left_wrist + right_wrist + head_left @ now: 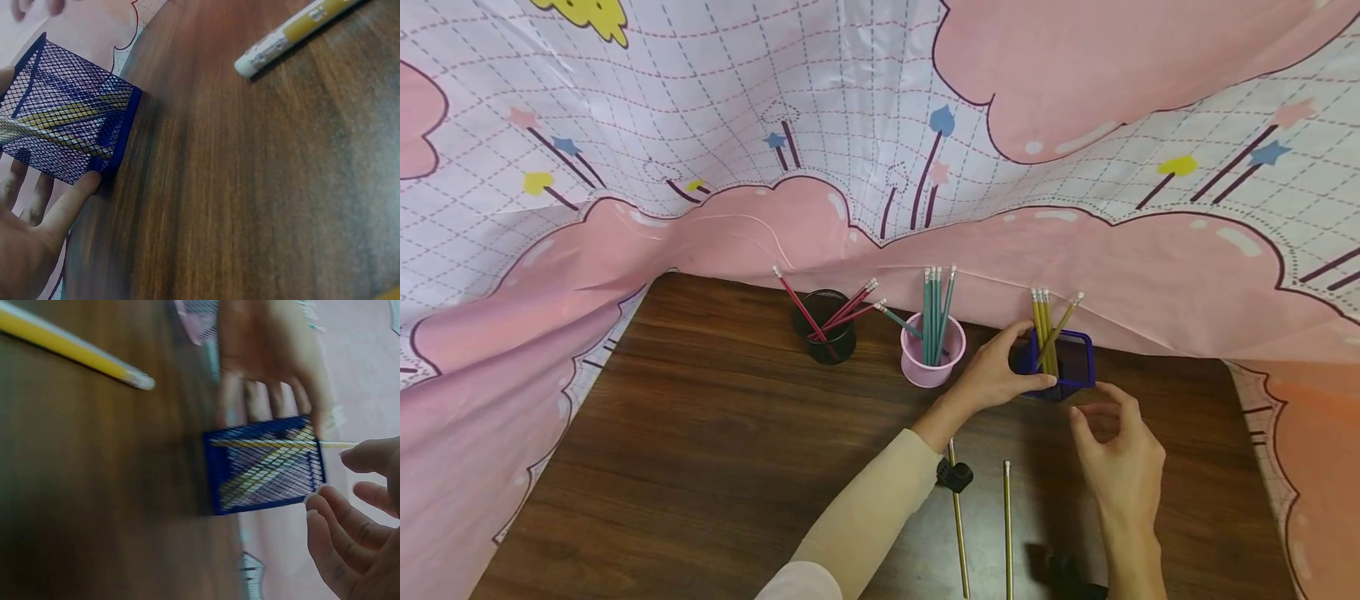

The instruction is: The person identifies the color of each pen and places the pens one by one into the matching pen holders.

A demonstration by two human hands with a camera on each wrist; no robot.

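A blue mesh pencil holder (1091, 360) stands near the back right of the table, with several yellow pencils (1042, 329) leaning in its left part. My left hand (988, 375) grips the holder from its left side, thumb at the front and fingers round the back. In the left wrist view that thumb (84, 187) presses the holder's lower edge. My right hand (1123, 458) is at the front right corner, its fingers loosely bent and holding nothing. The right wrist view has its fingertips (315, 503) right at the holder's rim.
Two yellow pencils, one on the right (1008, 533) and one on the left (961, 542), lie on the wooden table (700, 467). Left of the holder stand a pink cup (925, 375) of teal pencils and a black mesh cup (837, 348) of red pencils. A patterned cloth (737, 233) hangs behind.
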